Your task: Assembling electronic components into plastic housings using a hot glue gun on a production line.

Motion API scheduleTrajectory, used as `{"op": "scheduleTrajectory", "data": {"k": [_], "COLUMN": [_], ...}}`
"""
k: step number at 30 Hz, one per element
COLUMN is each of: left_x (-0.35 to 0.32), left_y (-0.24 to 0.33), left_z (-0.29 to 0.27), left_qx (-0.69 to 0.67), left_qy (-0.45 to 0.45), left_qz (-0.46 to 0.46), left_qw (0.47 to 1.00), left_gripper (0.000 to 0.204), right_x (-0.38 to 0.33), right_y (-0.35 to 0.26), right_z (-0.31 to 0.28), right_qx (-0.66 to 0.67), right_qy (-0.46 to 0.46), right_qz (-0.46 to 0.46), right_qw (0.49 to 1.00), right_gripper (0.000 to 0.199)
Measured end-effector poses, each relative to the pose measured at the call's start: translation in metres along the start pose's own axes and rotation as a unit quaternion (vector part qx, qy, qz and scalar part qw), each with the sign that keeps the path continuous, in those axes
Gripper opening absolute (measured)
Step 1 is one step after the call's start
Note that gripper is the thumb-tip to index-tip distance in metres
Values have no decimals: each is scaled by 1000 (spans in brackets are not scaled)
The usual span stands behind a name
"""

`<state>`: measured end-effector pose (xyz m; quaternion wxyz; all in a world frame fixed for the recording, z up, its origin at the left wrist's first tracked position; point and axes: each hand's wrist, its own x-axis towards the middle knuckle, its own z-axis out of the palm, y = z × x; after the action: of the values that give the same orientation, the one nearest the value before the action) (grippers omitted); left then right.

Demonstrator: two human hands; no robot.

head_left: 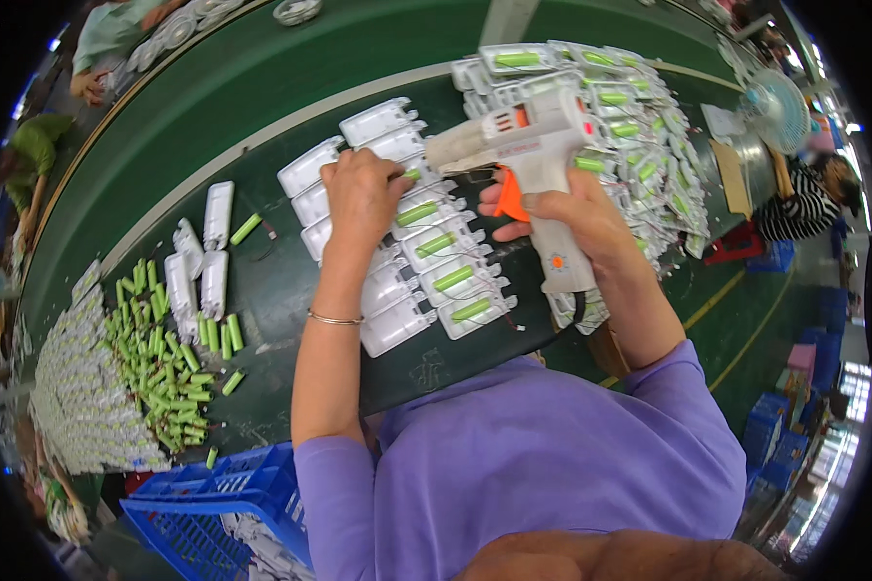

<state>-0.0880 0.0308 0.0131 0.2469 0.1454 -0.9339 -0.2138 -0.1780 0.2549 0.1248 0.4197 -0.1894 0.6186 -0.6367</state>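
Observation:
My right hand [581, 213] grips a white glue gun [543, 145] with an orange trigger. Its nozzle points left, close to my left fingers. My left hand [363, 194] is closed, thumb and fingertips at a green cylindrical battery [412, 175] that sits in a white plastic housing. Nearer to me, several more housings hold batteries, such as one green battery [452, 278] with thin wires. Beside them on the left lie bare white housings [389, 320], partly hidden under my left hand and forearm.
Loose green batteries [170, 363] lie heaped at the left, beside rows of white housings [77, 387]. Filled housings [630, 126] are piled at the right. A blue crate [203, 513] stands below the table's near edge. Farther right are a fan [777, 107] and a person in stripes [809, 208].

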Motion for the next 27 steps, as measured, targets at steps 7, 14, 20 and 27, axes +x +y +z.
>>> {"op": "scheduleTrajectory", "data": {"k": [7,14,20,27], "left_x": [-29,-50,-45,-32], "left_y": [-86,-102,-80,-67], "left_z": [-81,-98,-110,-104], "left_qx": [28,172,-114,-324], "left_qy": [98,-81,102,163], "left_qz": [-213,-283,-292,-259], "left_qw": [972,940,944,895], "left_gripper": [17,23,13,18], "right_x": [-2,35,53,62], "right_y": [-7,-7,-2,-2], "right_z": [0,20,34,34], "right_qx": [-9,-54,-85,-151], "right_qy": [-17,-21,-9,-21], "right_qz": [-16,43,52,68], "right_qw": [1000,997,995,986], "right_gripper": [51,41,35,34]}}
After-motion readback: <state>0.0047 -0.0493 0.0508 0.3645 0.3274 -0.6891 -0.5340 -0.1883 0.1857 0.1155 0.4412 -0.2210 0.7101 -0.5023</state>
